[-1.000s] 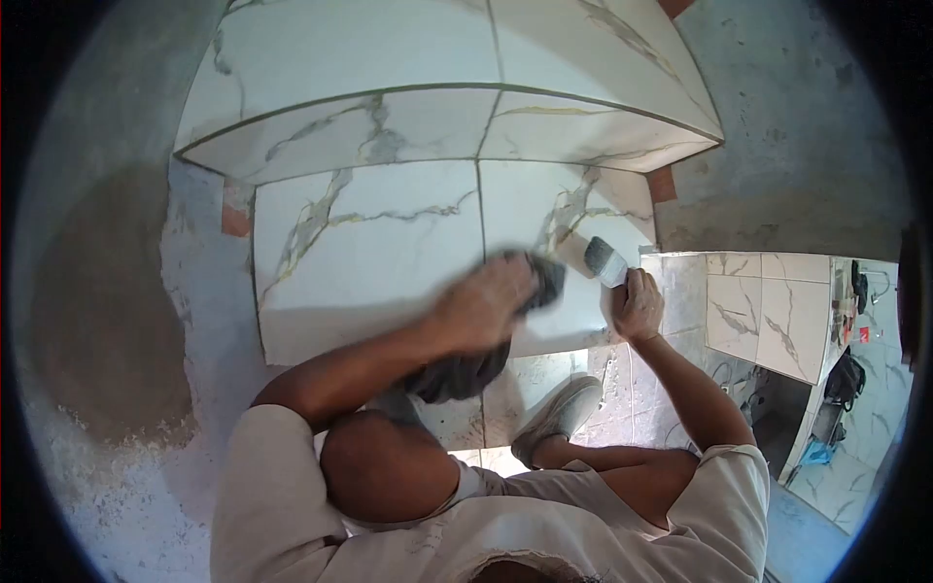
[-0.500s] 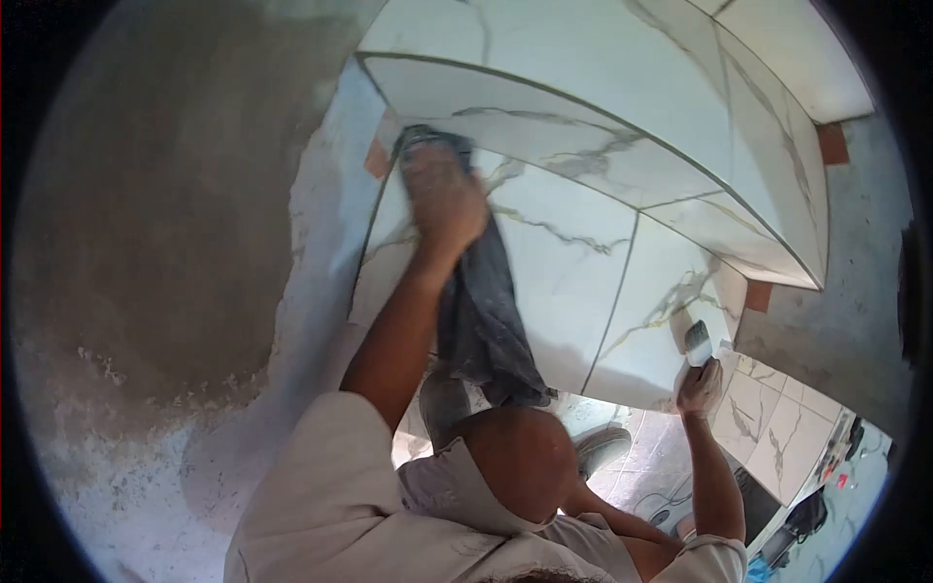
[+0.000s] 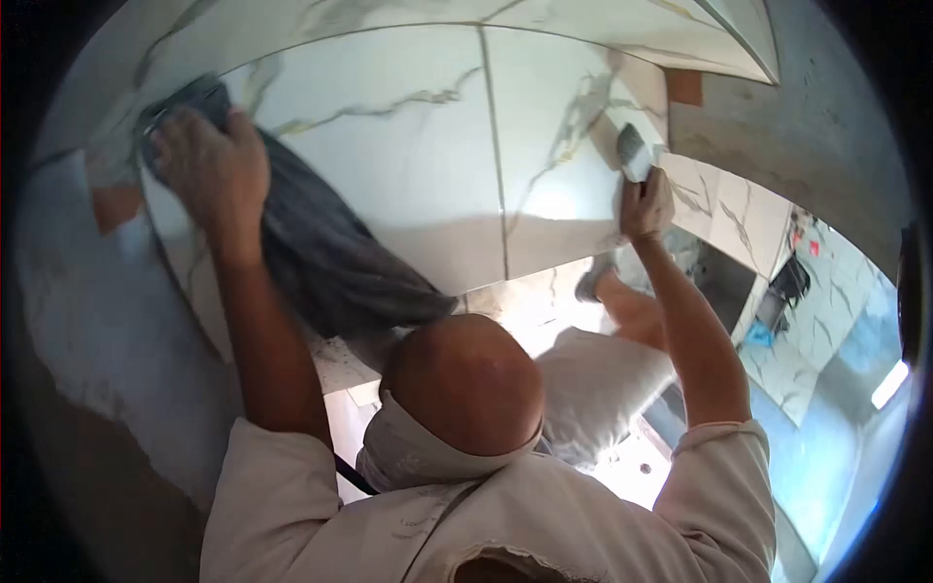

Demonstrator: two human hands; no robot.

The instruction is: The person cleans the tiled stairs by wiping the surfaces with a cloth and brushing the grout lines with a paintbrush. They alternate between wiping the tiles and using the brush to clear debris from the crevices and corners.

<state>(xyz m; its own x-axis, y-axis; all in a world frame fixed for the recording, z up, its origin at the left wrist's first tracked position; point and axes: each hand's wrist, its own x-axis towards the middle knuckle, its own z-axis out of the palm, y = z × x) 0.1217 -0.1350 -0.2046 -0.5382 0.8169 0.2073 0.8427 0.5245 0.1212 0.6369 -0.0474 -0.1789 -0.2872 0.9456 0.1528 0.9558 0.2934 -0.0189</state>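
Observation:
My left hand (image 3: pixel 209 170) presses a dark grey cloth (image 3: pixel 321 243) against the far left corner of a white marble-patterned tile surface (image 3: pixel 389 155). The cloth's long tail trails back across the tile toward my bent knee (image 3: pixel 471 384). At the right end of the same surface, my right hand (image 3: pixel 646 204) grips a brush (image 3: pixel 636 154), its grey bristle end pointing up and away over the tile. Most of the brush handle is hidden in the fingers.
Another tiled face (image 3: pixel 564 34) rises behind the surface. A bare plaster wall (image 3: pixel 117 321) runs along the left, and a grey wall (image 3: pixel 777 126) on the right. Lower tiled steps (image 3: pixel 729 214) lie to the right, with a dark bag (image 3: pixel 790 280) and a blue item (image 3: pixel 759 333) beyond.
The view has shifted, so the tile surface sits higher and farther left in it. My left hand is still on the cloth at the left corner; my right hand still holds the brush.

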